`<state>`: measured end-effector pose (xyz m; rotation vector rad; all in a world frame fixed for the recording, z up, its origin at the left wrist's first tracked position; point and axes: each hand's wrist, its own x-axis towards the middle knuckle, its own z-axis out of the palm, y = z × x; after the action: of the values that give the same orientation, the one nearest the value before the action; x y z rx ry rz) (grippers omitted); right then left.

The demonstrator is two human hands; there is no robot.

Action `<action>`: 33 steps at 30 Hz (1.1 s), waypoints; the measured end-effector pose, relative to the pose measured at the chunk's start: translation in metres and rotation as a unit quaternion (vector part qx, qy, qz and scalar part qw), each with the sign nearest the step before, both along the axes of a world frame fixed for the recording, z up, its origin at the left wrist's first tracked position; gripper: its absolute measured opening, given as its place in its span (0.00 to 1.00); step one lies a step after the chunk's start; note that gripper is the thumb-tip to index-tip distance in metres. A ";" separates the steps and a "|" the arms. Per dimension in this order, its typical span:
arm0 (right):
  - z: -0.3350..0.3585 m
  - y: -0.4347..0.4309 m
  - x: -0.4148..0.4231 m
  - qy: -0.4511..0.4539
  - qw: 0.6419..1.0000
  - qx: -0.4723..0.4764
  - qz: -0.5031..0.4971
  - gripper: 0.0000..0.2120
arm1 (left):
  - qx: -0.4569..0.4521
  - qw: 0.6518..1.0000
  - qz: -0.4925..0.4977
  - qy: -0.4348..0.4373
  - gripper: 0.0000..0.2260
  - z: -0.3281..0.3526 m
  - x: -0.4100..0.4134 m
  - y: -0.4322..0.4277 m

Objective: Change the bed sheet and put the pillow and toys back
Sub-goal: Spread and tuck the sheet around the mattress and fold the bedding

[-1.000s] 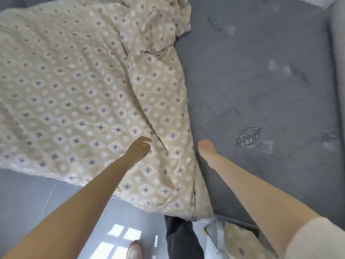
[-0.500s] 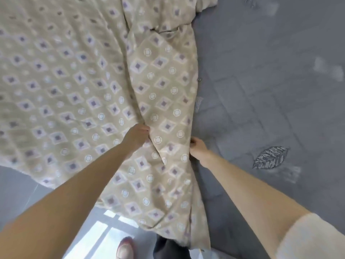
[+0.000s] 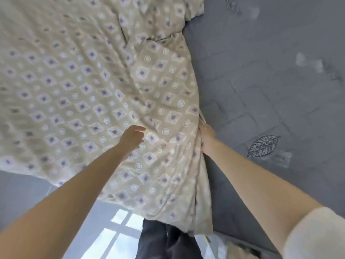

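Observation:
A beige bed sheet (image 3: pixel 78 86) with a purple diamond pattern covers the left part of the bed and hangs over its near edge. The grey quilted mattress cover (image 3: pixel 261 81) with leaf motifs lies bare on the right. My right hand (image 3: pixel 207 139) grips the bunched right edge of the beige sheet where it meets the grey cover. My left hand (image 3: pixel 132 137) hovers on top of the sheet with fingers loosely bent; I cannot tell whether it pinches the cloth. No pillow or toys are in view.
The grey tiled floor (image 3: pixel 22 195) shows at the lower left with a bright window reflection (image 3: pixel 119 232). My dark trouser legs (image 3: pixel 160 240) stand against the bed's near edge. A pale object (image 3: pixel 239 249) lies low by the bed's corner.
The view has moved closer over the bed. My right hand went from lying flat beside the sheet to gripping its edge. My left hand stayed on the sheet's top.

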<state>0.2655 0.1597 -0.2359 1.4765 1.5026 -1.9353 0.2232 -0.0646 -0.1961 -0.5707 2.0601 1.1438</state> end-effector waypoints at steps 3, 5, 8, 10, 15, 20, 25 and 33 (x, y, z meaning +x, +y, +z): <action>0.019 0.014 0.011 -0.009 0.993 0.094 -0.070 0.17 | 0.015 1.000 -0.026 0.003 0.11 0.015 0.006 0.008; 0.033 0.024 0.025 -0.024 0.980 0.151 -0.128 0.08 | 0.025 0.998 -0.060 0.009 0.12 0.028 0.010 0.016; 0.048 0.041 0.051 -0.038 0.960 0.229 -0.158 0.13 | 0.033 0.995 -0.097 0.016 0.13 0.044 0.018 0.032; 0.060 0.054 0.071 -0.038 0.952 0.247 -0.177 0.14 | 0.041 0.991 -0.126 0.020 0.13 0.053 0.024 0.044; 0.088 0.088 0.120 -0.046 0.942 0.283 -0.176 0.05 | 0.050 0.981 -0.184 0.026 0.14 0.068 0.043 0.076; 0.099 0.117 0.179 -0.062 0.924 0.303 -0.225 0.09 | 0.047 0.965 -0.254 0.040 0.15 0.078 0.064 0.119; 0.112 0.165 0.268 -0.138 0.889 0.332 -0.283 0.06 | 0.013 0.934 -0.345 0.090 0.17 0.088 0.098 0.188; 0.131 0.250 0.407 -0.215 0.837 0.365 -0.346 0.12 | -0.035 0.759 -0.611 0.224 0.29 0.076 0.176 0.310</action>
<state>0.6725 0.4096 -0.1044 2.8805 1.6978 -1.1099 0.3990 0.2454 -0.1201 1.0501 2.1562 0.3695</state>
